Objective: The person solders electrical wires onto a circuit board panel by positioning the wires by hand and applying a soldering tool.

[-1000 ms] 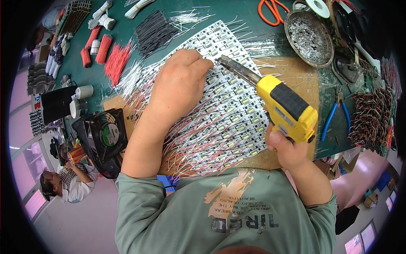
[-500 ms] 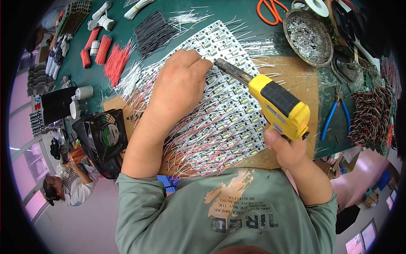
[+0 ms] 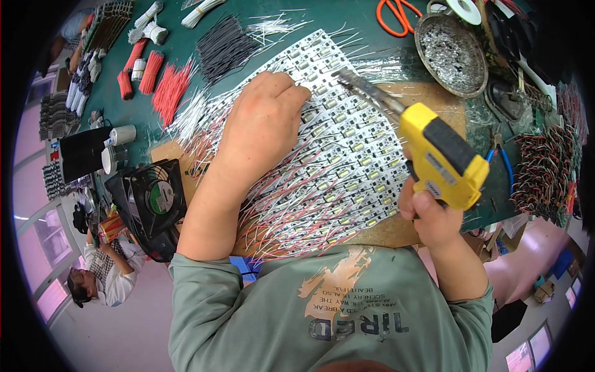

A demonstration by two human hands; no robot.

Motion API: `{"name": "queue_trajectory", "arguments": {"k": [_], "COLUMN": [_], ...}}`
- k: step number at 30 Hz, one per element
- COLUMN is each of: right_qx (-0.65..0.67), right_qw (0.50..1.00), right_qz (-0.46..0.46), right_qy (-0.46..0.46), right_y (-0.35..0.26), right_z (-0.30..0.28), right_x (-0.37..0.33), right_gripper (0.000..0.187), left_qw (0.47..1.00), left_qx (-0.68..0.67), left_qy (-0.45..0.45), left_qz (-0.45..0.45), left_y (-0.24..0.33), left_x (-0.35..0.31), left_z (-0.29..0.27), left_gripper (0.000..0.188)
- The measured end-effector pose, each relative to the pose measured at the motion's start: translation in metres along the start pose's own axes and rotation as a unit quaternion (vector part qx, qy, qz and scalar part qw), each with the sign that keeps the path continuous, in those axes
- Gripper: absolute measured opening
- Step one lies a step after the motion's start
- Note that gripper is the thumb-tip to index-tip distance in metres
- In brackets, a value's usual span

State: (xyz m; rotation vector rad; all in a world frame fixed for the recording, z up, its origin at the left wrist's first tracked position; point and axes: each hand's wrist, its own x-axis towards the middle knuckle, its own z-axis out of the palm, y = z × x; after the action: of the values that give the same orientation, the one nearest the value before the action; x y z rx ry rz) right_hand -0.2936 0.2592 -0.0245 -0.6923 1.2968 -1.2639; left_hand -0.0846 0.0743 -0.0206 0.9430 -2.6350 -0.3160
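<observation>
My right hand grips the handle of a yellow and black soldering gun. The gun's metal nozzle points up and left, over the upper right of a white panel of small circuit boards, apart from my left fingers. My left hand rests over the panel's upper left part, fingers curled and pressed together; whatever they pinch is hidden. Rows of red and white wires trail leftward from the lower and middle boards. Under the panel lies a brown work board.
Red wires and black wires lie in bundles at the far left. A black fan stands left of my forearm. On the right are a metal dish of solder scraps, orange-handled scissors, blue pliers and wired boards.
My right hand has drawn the soldering gun to the right, so its tip has moved away from my left fingers. My left hand has stayed in place.
</observation>
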Motion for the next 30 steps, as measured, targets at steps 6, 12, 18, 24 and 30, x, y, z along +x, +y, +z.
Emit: {"name": "queue_trajectory", "arguments": {"k": [6,12,18,24,30], "right_qx": [-0.017,-0.118,-0.002,-0.053,-0.066], "right_qw": [0.986,0.97,0.988,0.997,0.995], "right_qz": [-0.122,-0.106,-0.085,0.006,0.015], "right_qy": [0.116,0.182,0.128,-0.047,-0.074], "right_y": [-0.022,-0.032,-0.004,0.007,0.003], "right_z": [-0.02,-0.054,-0.029,-0.019,-0.006], "right_x": [0.001,0.008,-0.013,-0.026,-0.022], "right_gripper": [0.074,0.065,0.067,0.021,0.02], "left_qw": [1.0,0.999,0.999,0.998,0.999], "left_qx": [-0.02,-0.009,-0.021,-0.04,-0.044], "left_qy": [0.022,0.032,0.034,0.041,0.027], "left_qz": [-0.005,0.0,0.002,-0.004,-0.012], "left_y": [-0.001,0.006,0.02,0.02,0.02], "left_x": [-0.003,0.001,-0.007,-0.015,-0.016], "left_z": [0.003,-0.006,-0.014,0.0,0.005], "left_gripper": [0.014,0.014,0.017,0.019,0.017]}}
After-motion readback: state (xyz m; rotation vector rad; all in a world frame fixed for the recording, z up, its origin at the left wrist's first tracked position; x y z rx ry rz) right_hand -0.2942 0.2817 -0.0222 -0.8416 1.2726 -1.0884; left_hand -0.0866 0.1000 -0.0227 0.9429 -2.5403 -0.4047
